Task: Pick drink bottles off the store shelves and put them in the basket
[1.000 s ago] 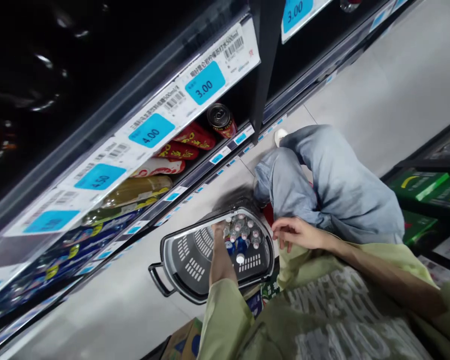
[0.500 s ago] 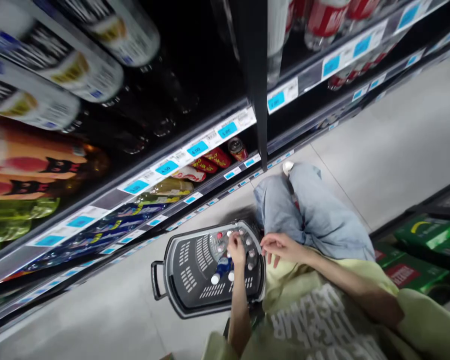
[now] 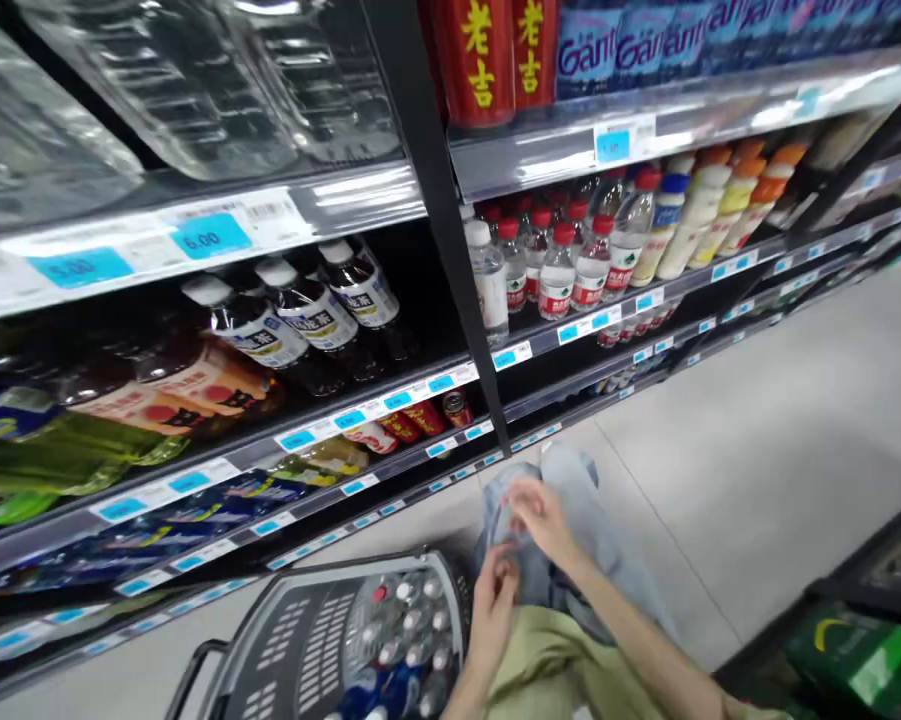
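Note:
My left hand (image 3: 496, 596) is raised beside the right side of a grey basket (image 3: 300, 610), its fingers curled and somewhat blurred; what it may hold cannot be made out. Just above and to its right, my right hand (image 3: 538, 518) is over my knees, fingers bent and apart, with nothing visible in it. The two hands are close together. Inside the basket, clear bottles (image 3: 414, 620) with white caps and one red cap stand at the right end, and blue bottles (image 3: 401, 688) lie at the lower edge.
Shelves run diagonally ahead, with dark bottles (image 3: 307, 315), red-capped water bottles (image 3: 559, 270), red cans (image 3: 424, 418) and price strips. A black upright post (image 3: 457, 250) divides them. Pale floor tiles (image 3: 720, 450) lie at the right; green boxes (image 3: 855, 660) are at lower right.
The view has tilted up, showing more shelves. My left hand has moved from over the basket's bottles to beside the basket; my right hand is now raised over my knees.

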Motion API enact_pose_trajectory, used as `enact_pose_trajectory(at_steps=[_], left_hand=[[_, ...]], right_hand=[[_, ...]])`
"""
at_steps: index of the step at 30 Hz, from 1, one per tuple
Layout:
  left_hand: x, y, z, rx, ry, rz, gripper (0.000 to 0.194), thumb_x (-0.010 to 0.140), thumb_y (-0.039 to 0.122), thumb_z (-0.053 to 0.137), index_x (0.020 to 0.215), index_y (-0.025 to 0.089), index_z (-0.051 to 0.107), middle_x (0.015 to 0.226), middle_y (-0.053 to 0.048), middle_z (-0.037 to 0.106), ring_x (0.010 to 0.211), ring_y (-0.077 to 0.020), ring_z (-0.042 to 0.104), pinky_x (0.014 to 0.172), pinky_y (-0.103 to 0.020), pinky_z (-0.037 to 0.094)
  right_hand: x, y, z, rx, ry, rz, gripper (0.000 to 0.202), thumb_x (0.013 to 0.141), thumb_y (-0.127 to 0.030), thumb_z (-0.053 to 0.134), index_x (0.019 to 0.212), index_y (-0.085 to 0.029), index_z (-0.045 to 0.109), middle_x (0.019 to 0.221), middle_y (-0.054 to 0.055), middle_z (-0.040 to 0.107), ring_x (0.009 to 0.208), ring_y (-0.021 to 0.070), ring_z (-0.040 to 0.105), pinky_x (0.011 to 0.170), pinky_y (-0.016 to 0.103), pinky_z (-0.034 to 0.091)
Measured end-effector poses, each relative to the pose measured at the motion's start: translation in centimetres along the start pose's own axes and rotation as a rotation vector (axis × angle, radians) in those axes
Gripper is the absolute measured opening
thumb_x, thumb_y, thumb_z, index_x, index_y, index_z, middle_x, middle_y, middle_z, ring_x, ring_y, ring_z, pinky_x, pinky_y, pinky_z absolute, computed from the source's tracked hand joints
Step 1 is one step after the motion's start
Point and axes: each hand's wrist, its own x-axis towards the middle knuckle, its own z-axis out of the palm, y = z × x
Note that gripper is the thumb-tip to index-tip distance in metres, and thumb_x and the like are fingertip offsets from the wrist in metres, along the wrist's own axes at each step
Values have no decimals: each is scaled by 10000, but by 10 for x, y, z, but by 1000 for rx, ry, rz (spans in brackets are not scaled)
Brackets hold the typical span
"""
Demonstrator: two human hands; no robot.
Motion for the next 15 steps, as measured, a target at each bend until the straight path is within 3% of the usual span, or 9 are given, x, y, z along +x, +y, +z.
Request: enact_pose_trajectory(at_steps=[2, 4, 6, 9, 12, 15], left_hand=[[0, 7, 31, -28, -117, 81, 477, 1002, 631, 431, 1123, 284, 735, 779, -57, 623, 766, -269, 629, 765, -398, 545], [5, 12, 59, 24, -246, 133, 334, 964, 549, 522, 969, 280, 720, 775, -55, 637, 786, -269, 635, 796, -401, 534], [13, 16, 78, 84, -264, 165, 194, 917, 442, 567, 896, 282, 673, 792, -51, 656, 825, -275, 652, 843, -406, 525], [27, 18, 87, 80, -225, 176, 103, 893, 373, 563, 872, 284, 613, 810, -34, 665, 863, -270, 665, 879, -391, 517], [33, 13, 85, 31, -200, 171, 125, 921, 403, 553, 886, 294, 604, 842, -18, 673, 913, -267, 662, 919, -377, 521], [31, 9, 85, 25, -162, 177, 117, 931, 411, 561, 903, 312, 617, 921, -20, 696, 1047, -285, 656, 1027, -392, 503]], right_hand=[[34, -55, -20, -86, 140, -136, 469, 890, -655, 774, 1079, -244, 649, 1097, 94, 781, 682, 175, 701, 625, 315, 626], [68, -114, -37, -238, 213, -267, 521, 922, -604, 725, 1299, -266, 602, 1351, 117, 731, 715, 157, 675, 716, 345, 661], [101, -173, -51, -469, 267, -397, 606, 975, -540, 649, 1500, -269, 510, 1496, 148, 651, 770, 171, 685, 815, 389, 671], [148, -247, -63, -871, 400, -738, 616, 988, -410, 597, 1569, -230, 497, 1563, 186, 581, 1172, 301, 706, 1102, 524, 594], [193, -292, -68, -1179, 479, -986, 623, 943, -347, 616, 1552, -238, 537, 1704, 187, 445, 1527, 405, 468, 1271, 671, 409], [230, -308, -73, -1237, 480, -993, 732, 871, -331, 667, 1572, -203, 501, 1662, 220, 485, 1508, 418, 489, 1263, 666, 411]])
